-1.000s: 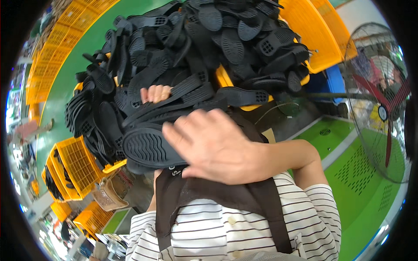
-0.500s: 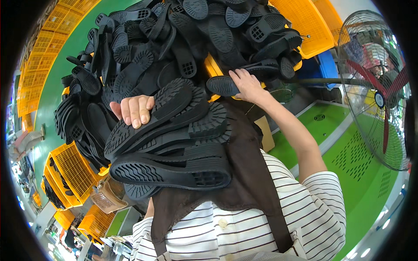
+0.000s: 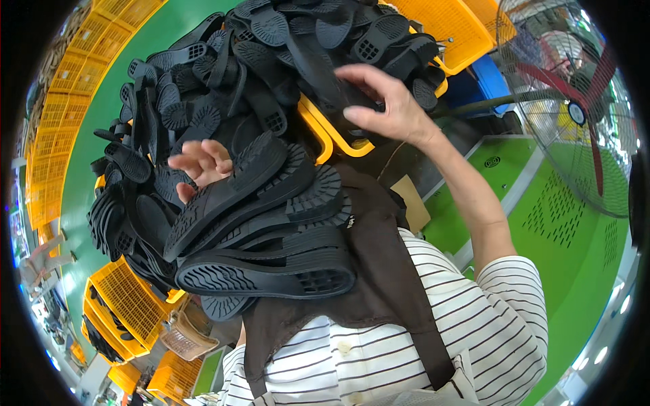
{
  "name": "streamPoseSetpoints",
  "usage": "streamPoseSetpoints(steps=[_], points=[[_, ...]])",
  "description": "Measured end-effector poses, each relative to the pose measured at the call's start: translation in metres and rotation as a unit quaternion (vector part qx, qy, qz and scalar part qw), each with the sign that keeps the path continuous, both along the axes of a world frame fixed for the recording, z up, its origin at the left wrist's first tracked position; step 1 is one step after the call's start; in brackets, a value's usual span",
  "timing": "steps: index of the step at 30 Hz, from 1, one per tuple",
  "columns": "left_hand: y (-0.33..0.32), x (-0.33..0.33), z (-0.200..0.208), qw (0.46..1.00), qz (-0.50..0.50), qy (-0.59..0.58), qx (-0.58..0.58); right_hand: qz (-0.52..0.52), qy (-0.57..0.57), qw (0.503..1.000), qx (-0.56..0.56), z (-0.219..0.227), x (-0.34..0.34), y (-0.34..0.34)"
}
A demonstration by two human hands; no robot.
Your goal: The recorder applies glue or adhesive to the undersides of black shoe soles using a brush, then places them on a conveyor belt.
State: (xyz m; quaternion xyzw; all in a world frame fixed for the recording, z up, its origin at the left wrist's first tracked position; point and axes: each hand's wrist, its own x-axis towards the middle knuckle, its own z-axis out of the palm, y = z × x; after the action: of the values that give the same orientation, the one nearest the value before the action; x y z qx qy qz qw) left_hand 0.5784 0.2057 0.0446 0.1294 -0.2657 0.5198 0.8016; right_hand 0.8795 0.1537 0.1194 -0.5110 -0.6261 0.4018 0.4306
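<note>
A stack of black shoe soles (image 3: 264,267) leans against my apron, with ridged treads and grid-patterned heels showing. At its upper left is my left hand (image 3: 202,166), open, its fingers lifted and loosely bent above the top sole; the left forearm is hidden behind the stack. My right hand (image 3: 396,111) reaches out over the pile, thumb and fingers spanning the width of a long dark shoe sole (image 3: 317,66), which is blurred. A large heap of loose black soles (image 3: 203,81) fills the area in front of both hands.
Yellow crate rims (image 3: 318,132) show under the heap. More yellow crates (image 3: 460,34) stand at the far right beside a blue bin (image 3: 491,81). A caged fan (image 3: 575,111) stands at the right over a green panel (image 3: 487,189). Other yellow crates (image 3: 125,304) are at the lower left.
My left fingers have lifted off the top sole of the stack. My right hand has moved up and away from me with its sole, baring the yellow crate rims. The view has shifted slightly.
</note>
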Motion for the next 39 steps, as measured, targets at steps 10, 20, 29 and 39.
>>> streamPoseSetpoints(steps=[10,20,29,39], points=[[-0.019,0.038,0.036,0.993,-0.007,0.120,0.002,0.154,-0.204,0.922,0.292,0.094,-0.109,0.022],[0.006,0.041,0.006,0.985,-0.053,0.033,0.159,0.006,-0.513,0.850,0.118,-0.070,0.135,0.073],[-0.003,0.069,0.020,0.991,-0.076,-0.004,0.108,0.098,-0.643,0.759,0.012,-0.072,0.161,0.070],[0.004,0.074,0.000,0.979,-0.064,-0.090,0.172,0.062,-0.448,0.890,0.065,0.046,0.137,0.055]])
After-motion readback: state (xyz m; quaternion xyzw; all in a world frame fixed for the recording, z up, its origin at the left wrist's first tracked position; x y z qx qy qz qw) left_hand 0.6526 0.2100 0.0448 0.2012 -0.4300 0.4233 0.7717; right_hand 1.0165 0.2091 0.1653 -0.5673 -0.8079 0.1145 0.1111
